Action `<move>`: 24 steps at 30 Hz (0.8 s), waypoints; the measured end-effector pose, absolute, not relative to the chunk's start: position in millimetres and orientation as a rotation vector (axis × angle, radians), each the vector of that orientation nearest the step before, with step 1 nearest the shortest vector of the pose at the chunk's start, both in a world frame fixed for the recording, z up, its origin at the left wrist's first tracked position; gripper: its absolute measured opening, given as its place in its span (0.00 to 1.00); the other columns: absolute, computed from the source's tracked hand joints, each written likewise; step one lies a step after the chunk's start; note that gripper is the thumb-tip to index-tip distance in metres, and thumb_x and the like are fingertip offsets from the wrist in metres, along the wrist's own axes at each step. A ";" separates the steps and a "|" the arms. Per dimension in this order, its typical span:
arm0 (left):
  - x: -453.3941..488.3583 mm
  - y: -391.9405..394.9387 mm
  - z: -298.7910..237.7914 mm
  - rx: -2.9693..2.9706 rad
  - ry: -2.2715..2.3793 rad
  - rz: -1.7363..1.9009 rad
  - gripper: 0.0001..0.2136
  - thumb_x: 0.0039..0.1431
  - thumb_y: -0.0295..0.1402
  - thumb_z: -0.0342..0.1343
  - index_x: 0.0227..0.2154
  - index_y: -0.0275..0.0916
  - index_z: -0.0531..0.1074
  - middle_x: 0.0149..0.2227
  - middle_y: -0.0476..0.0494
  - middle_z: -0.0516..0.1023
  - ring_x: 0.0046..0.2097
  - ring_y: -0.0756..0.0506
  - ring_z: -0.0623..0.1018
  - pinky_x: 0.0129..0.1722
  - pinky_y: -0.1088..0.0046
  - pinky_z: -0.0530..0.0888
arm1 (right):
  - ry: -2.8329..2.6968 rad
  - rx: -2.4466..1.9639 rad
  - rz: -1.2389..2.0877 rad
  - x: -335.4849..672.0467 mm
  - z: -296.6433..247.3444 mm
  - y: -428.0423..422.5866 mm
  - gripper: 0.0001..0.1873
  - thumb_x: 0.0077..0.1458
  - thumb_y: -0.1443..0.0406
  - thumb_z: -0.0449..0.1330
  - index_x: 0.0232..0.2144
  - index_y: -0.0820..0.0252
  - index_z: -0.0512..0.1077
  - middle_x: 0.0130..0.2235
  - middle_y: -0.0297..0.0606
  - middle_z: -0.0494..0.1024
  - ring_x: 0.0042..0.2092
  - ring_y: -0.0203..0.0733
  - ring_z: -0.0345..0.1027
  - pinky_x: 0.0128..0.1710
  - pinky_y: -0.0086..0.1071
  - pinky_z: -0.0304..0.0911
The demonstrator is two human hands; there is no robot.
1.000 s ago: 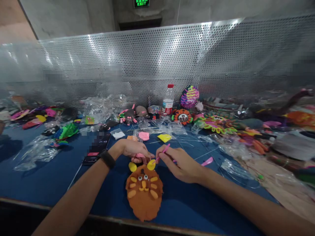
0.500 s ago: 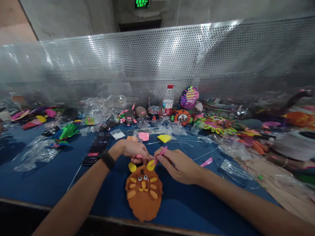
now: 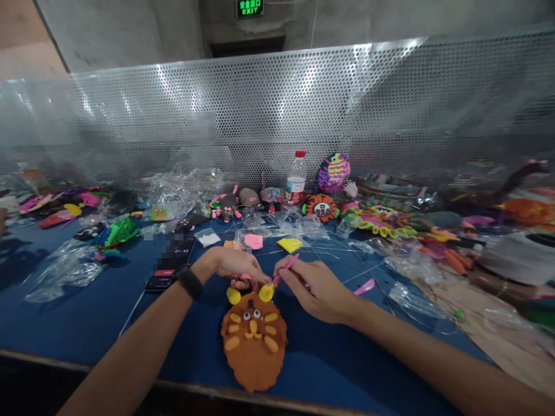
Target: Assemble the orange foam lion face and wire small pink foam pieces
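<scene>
Flat brown clay animal face [image 3: 254, 342] with yellow stripes, googly eyes and two yellow ears lies on the blue table cover [image 3: 87, 312], near the front edge, centre. Right hand [image 3: 318, 289] pinches a thin pink plastic modelling tool [image 3: 284, 270], tip down at the right-side yellow clay ear [image 3: 266, 292]. Left hand [image 3: 236, 267], black wristband on the wrist, is curled just above the face's top, fingers closed round a small pink clay bit [image 3: 245, 276]; fingertips next to the tool tip. Second pink tool [image 3: 365, 286] lies just right of the right hand. Black phone [image 3: 171, 263] sits left of the left wrist. Further back: pink and yellow clay slabs, clear plastic bags, plastic water bottle [image 3: 296, 179], finished clay figures along the perforated metal screen [image 3: 277, 110].
</scene>
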State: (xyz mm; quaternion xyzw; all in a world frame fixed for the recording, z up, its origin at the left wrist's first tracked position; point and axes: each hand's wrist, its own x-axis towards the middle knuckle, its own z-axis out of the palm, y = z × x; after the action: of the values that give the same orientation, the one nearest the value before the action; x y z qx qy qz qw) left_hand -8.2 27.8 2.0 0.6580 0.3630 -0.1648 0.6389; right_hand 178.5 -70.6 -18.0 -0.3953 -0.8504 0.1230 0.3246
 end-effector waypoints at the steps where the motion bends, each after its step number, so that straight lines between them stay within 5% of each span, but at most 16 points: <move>1: -8.2 28.0 1.6 1.499 0.830 -0.376 0.22 0.35 0.50 0.66 0.17 0.34 0.68 0.09 0.58 0.56 0.12 0.55 0.60 0.10 0.81 0.54 | -2.224 -1.049 0.322 178.2 -17.7 -70.9 0.13 0.63 0.64 0.44 0.36 0.57 0.67 0.29 0.35 0.77 0.27 0.35 0.69 0.29 0.29 0.59; 24: -7.6 27.4 1.1 1.502 0.788 -0.380 0.22 0.35 0.50 0.66 0.16 0.34 0.68 0.09 0.56 0.57 0.12 0.55 0.59 0.11 0.81 0.55 | -2.213 -1.017 0.325 177.9 -19.4 -71.6 0.15 0.64 0.61 0.44 0.35 0.58 0.69 0.26 0.35 0.75 0.26 0.35 0.68 0.29 0.28 0.61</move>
State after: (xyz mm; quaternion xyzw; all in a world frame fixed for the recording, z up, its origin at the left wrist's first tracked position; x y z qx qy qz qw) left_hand -7.6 27.4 1.1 0.6599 0.3464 -0.1671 0.6454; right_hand 177.9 -71.6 -19.4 -0.3898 -0.8484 0.1248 0.3357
